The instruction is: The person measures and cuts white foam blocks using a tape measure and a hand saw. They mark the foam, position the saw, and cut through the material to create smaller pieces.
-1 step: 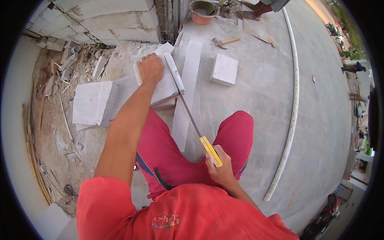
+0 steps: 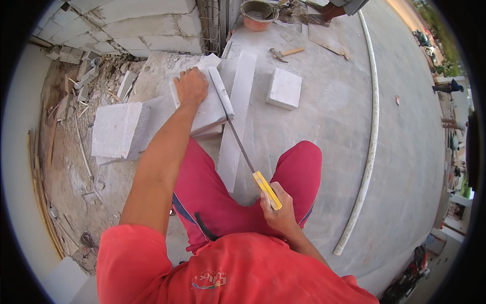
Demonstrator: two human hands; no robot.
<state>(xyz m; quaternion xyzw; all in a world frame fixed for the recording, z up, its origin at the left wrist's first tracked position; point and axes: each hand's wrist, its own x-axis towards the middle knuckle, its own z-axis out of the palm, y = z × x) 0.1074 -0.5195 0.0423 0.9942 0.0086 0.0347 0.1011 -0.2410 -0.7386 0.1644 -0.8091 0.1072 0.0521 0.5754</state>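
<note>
My left hand [image 2: 191, 87] grips the top of a pale lightweight concrete block [image 2: 208, 110], fingers curled and their tips partly hidden. In my right hand [image 2: 280, 210] is the yellow handle of a handsaw [image 2: 261, 182], held low between my knees. Its thin dark blade slants up and left into a cut along the block's right side. Beyond that cut is a narrow strip [image 2: 221, 93] of the same pale material. Beneath the block lie other pale pieces, partly covered. A long flat slab [image 2: 243, 83] lies on the floor just right of it.
Left of my arm stands another pale block [image 2: 119, 130], with rubble [image 2: 86, 137] beyond. To the right are a square block [image 2: 284, 88], a hammer [image 2: 286, 52] and a long white pipe [image 2: 373, 121]. A bucket [image 2: 256, 21] and another person's feet [image 2: 318, 19] are at the far side.
</note>
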